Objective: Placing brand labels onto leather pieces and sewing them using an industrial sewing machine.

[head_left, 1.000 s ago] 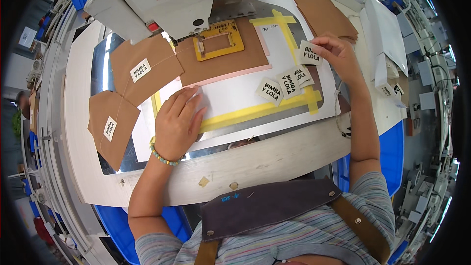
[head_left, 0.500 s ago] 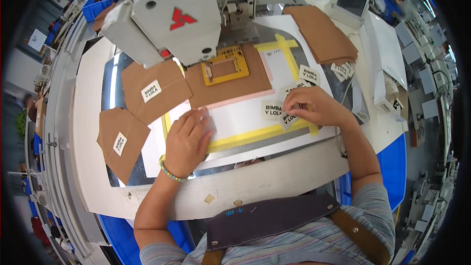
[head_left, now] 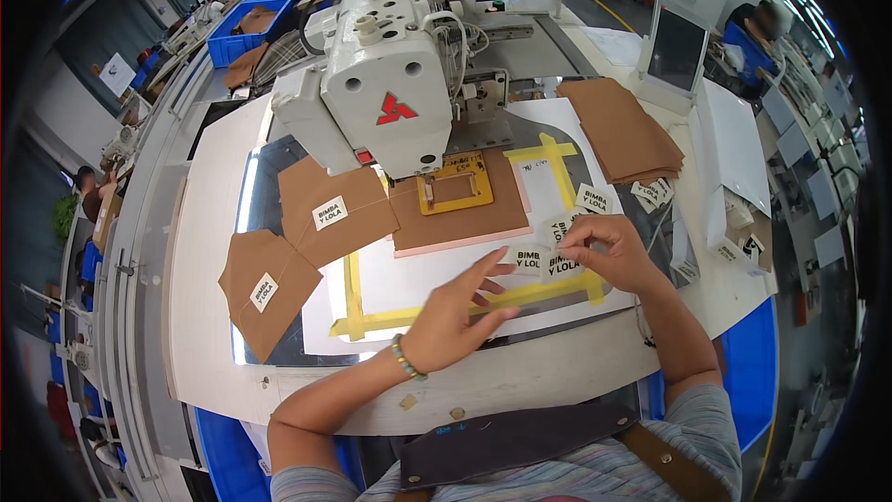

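My left hand (head_left: 460,311) hovers with fingers spread over the white sheet (head_left: 418,284) edged with yellow tape (head_left: 372,323), beside several printed white labels (head_left: 526,258). My right hand (head_left: 609,256) pinches a similar label (head_left: 562,268) at the sheet's right. Above them, a yellow frame (head_left: 478,191) lies on a brown panel (head_left: 460,234) with pink edging, below the white sewing machine head (head_left: 390,102). Two brown pieces (head_left: 260,335), each with a white label and a thread across it, lie at the left, overlapping.
Stacked brown pieces (head_left: 618,130) lie back right, near a screen (head_left: 674,46) and open white boxes (head_left: 729,181). Blue bins (head_left: 237,37) stand back left and below the table's front edge (head_left: 223,390). Co-workers sit at far left (head_left: 93,195) and far right (head_left: 753,23).
My left hand has lifted from the sheet and moved right, its fingers spreading. My right hand has moved down and left among the labels. The view has tilted up, showing more machine.
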### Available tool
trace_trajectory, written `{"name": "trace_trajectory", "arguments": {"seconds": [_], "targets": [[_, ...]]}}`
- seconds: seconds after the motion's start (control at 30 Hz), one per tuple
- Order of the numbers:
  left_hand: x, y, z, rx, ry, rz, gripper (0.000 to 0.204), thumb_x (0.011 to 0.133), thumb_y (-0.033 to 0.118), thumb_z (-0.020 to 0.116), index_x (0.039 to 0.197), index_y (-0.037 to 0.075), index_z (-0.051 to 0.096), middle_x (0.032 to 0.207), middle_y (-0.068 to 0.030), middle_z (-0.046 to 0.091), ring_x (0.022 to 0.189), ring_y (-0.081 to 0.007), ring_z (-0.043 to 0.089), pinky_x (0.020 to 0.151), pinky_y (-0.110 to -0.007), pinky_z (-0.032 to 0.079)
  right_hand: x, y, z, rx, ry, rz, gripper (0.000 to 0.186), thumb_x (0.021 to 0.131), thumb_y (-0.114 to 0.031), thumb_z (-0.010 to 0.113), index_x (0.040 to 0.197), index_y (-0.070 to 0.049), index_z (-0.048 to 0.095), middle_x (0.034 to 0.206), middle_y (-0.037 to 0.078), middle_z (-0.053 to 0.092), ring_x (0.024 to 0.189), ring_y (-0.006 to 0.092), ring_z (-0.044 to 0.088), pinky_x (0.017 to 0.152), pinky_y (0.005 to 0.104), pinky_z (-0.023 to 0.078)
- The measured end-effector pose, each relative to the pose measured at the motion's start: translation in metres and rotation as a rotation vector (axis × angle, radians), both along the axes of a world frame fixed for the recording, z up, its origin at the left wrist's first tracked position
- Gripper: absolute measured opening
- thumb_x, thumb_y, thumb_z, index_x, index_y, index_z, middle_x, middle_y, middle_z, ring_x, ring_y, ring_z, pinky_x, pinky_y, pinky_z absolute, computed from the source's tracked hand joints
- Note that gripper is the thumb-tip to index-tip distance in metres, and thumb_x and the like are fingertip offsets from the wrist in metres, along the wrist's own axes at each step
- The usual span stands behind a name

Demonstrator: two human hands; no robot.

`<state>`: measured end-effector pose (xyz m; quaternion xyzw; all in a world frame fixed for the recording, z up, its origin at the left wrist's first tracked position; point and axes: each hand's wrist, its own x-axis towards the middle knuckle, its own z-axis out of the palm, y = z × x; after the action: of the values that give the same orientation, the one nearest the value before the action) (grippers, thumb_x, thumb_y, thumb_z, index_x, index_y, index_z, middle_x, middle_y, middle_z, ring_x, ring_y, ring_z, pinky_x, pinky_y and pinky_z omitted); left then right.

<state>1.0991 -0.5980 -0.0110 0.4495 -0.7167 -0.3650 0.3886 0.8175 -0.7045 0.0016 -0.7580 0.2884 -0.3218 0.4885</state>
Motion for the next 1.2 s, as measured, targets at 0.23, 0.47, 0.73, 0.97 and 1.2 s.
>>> {"name": "trace_trajectory", "arguments": {"seconds": [0.23,0.47,0.73,0.97,1.2], "targets": [[-0.043,-0.008,-0.028,0.285,0.187,-0.040,0.048,0.102,0.017,0.073,0.142,0.000,0.053,0.104,-0.0091,0.069,0.094,-0.0116,0.068,0.076,-0.026,0.056,0.012,0.009,-0.005,-0.036,0.092,0.084,0.010,0.096,-0.006,0.076,0.104,-0.001,0.077,0.091,0.005,0.075,0.080,0.0101,0.066,0.072,0.0263,0.051],[-0.030,0.000,-0.042,0.286,0.298,0.015,0.022,0.103,0.019,0.072,0.094,0.000,0.065,0.061,-0.0002,0.053,0.056,-0.0044,0.044,0.051,-0.026,0.037,0.023,0.015,-0.015,-0.079,0.103,0.180,0.012,0.096,-0.010,0.078,0.104,-0.002,0.077,0.093,0.005,0.076,0.078,0.0103,0.068,0.069,0.0261,0.055],[-0.033,0.003,-0.036,0.192,0.346,0.050,0.021,0.106,0.019,0.070,0.096,0.001,0.067,0.065,0.0029,0.056,0.056,-0.0015,0.045,0.050,-0.023,0.035,0.020,0.014,-0.007,0.088,0.146,0.166,0.013,0.095,-0.009,0.078,0.105,-0.001,0.077,0.094,0.004,0.075,0.079,0.0090,0.068,0.069,0.0255,0.056],[-0.034,0.003,-0.037,0.110,0.359,0.110,0.022,0.104,0.018,0.071,0.096,-0.002,0.069,0.071,-0.0023,0.060,0.066,-0.0064,0.049,0.060,-0.026,0.043,0.015,0.013,-0.005,-0.010,0.151,0.163,0.014,0.095,-0.009,0.078,0.108,-0.002,0.078,0.093,0.003,0.075,0.083,0.0081,0.066,0.076,0.0260,0.052],[-0.032,0.004,-0.034,0.145,0.403,0.113,0.022,0.105,0.017,0.070,0.096,-0.003,0.069,0.075,-0.0028,0.062,0.067,-0.0065,0.050,0.062,-0.026,0.043,0.014,0.008,-0.004,0.140,0.078,0.105,0.012,0.094,-0.008,0.080,0.104,-0.002,0.078,0.090,0.002,0.075,0.083,0.0075,0.068,0.076,0.0245,0.053]]}}
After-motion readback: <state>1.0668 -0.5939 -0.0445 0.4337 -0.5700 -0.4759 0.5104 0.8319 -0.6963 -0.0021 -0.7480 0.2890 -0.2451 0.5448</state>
